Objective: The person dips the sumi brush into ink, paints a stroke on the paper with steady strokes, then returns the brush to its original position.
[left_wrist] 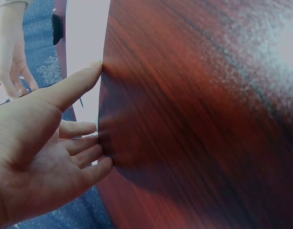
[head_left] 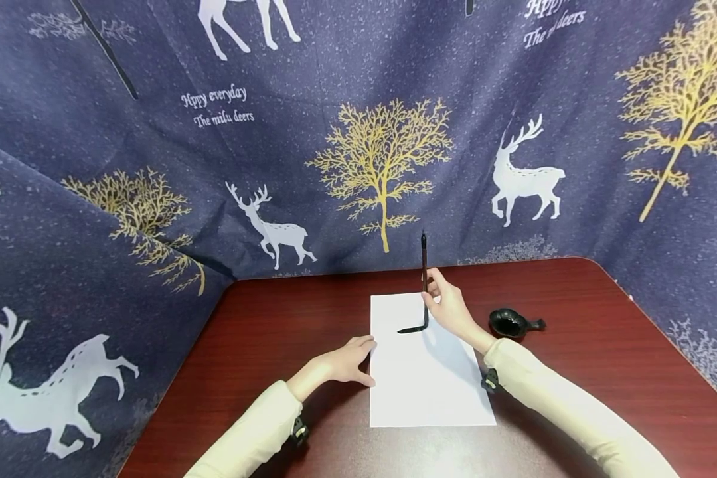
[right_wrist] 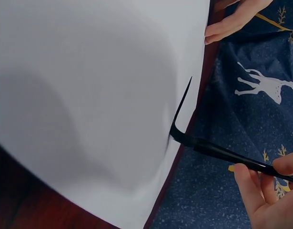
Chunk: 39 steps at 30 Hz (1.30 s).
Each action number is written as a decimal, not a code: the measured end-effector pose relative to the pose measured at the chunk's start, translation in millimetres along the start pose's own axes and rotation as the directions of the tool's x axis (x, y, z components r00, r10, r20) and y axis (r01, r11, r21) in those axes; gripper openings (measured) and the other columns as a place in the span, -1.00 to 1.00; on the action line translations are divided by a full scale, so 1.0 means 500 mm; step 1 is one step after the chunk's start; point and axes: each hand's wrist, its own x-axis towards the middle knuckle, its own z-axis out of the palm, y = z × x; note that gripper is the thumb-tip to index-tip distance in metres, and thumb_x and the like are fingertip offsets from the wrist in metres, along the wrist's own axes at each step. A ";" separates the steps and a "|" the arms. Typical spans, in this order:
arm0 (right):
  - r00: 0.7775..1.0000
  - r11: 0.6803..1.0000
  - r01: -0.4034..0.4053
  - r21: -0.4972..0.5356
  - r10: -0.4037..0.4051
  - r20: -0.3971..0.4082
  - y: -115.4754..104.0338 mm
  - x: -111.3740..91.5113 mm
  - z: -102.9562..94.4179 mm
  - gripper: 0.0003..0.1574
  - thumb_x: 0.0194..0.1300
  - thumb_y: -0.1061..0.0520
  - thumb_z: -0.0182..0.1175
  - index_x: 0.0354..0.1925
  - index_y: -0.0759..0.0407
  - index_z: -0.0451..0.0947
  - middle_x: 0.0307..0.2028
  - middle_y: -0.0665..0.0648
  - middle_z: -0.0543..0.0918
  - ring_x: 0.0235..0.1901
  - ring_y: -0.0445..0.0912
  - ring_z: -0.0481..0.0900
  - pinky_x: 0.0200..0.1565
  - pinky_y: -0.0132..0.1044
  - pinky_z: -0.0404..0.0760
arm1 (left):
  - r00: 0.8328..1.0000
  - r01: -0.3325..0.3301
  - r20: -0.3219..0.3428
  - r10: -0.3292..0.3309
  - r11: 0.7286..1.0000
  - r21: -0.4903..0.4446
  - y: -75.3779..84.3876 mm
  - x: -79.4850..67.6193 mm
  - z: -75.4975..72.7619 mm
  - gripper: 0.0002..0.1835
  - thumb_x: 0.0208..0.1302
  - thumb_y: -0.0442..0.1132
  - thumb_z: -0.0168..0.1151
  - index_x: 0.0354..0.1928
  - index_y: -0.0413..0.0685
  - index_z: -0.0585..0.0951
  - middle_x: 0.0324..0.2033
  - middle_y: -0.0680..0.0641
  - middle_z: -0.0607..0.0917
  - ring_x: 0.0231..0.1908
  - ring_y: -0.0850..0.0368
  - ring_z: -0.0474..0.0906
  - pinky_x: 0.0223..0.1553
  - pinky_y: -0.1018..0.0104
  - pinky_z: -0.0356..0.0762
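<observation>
My right hand (head_left: 450, 307) pinches a dark writing brush (head_left: 425, 265) by its handle, holding it nearly upright over the upper part of a white sheet of paper (head_left: 424, 392). The brush's black bristles (right_wrist: 182, 137) are bent against the paper at one end of a thin black stroke (right_wrist: 184, 100). That stroke runs leftward from the tip in the head view. With thumb and fingers spread, my left hand (head_left: 343, 362) rests at the sheet's left edge. Its fingertips (left_wrist: 99, 67) lie right on that edge.
A small black dish with a short handle (head_left: 506, 322) stands on the dark red wooden table (head_left: 299, 305), right of the paper. Behind the table hangs a blue cloth (head_left: 346, 53) printed with white deer and golden trees.
</observation>
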 end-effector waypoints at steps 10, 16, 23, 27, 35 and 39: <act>1.000 0.996 -0.022 -0.083 0.023 0.012 -0.008 0.007 -0.029 -0.56 0.22 0.37 0.19 0.04 0.06 0.43 -0.40 0.14 0.66 -0.36 -0.01 0.67 -0.36 -0.17 0.58 | 1.000 -0.006 0.006 0.006 1.000 -0.005 0.000 0.001 0.001 -0.08 0.16 0.01 0.38 0.42 -0.31 0.18 0.45 -0.26 0.16 0.46 -0.12 0.06 0.42 0.05 0.14; 0.997 0.995 -0.026 -0.094 0.019 -0.081 -0.033 0.031 -0.083 -0.56 0.24 0.32 0.19 0.08 0.09 0.41 -0.39 0.20 0.65 -0.36 0.08 0.68 -0.30 -0.04 0.63 | 1.000 -0.022 0.009 0.022 0.999 0.024 0.006 0.000 0.003 -0.08 0.16 0.02 0.37 0.41 -0.33 0.20 0.44 -0.28 0.18 0.45 -0.13 0.09 0.42 0.06 0.16; 0.974 0.981 -0.165 0.104 0.179 -0.138 -0.047 0.058 -0.142 -0.53 0.33 0.24 0.17 0.17 0.23 0.31 -0.30 0.28 0.60 -0.36 -0.15 0.67 -0.35 -0.28 0.70 | 1.000 -0.017 -0.009 0.018 0.998 0.055 0.003 -0.001 0.003 -0.10 0.15 0.01 0.38 0.39 -0.35 0.22 0.42 -0.29 0.21 0.44 -0.14 0.11 0.42 0.06 0.16; 0.951 0.922 -0.214 0.321 0.272 -0.148 -0.033 0.050 -0.160 -0.57 0.33 0.28 0.16 0.11 0.17 0.29 -0.35 0.11 0.53 -0.42 -0.35 0.60 -0.35 -0.41 0.69 | 1.000 -0.016 -0.003 0.016 0.998 0.062 0.000 -0.001 0.016 -0.09 0.16 0.02 0.37 0.39 -0.35 0.22 0.42 -0.29 0.21 0.44 -0.13 0.12 0.41 0.07 0.17; 0.960 0.798 -0.073 0.598 0.218 -0.173 -0.018 0.042 -0.177 -0.58 0.31 0.36 0.15 -0.06 -0.11 0.32 -0.45 -0.06 0.56 -0.46 -0.25 0.67 -0.30 -0.28 0.71 | 1.000 -0.014 -0.011 0.015 0.998 0.066 0.000 -0.002 0.018 -0.10 0.15 0.01 0.37 0.39 -0.35 0.22 0.42 -0.29 0.21 0.43 -0.14 0.13 0.40 0.07 0.18; 0.968 0.777 -0.031 0.629 0.179 -0.174 -0.016 0.044 -0.182 -0.58 0.31 0.39 0.13 -0.05 -0.05 0.31 -0.45 -0.04 0.60 -0.42 -0.22 0.69 -0.29 -0.29 0.71 | 1.000 -0.017 -0.016 0.018 0.997 0.081 0.003 0.000 0.009 -0.10 0.16 0.02 0.37 0.39 -0.35 0.22 0.42 -0.29 0.21 0.43 -0.14 0.12 0.41 0.08 0.18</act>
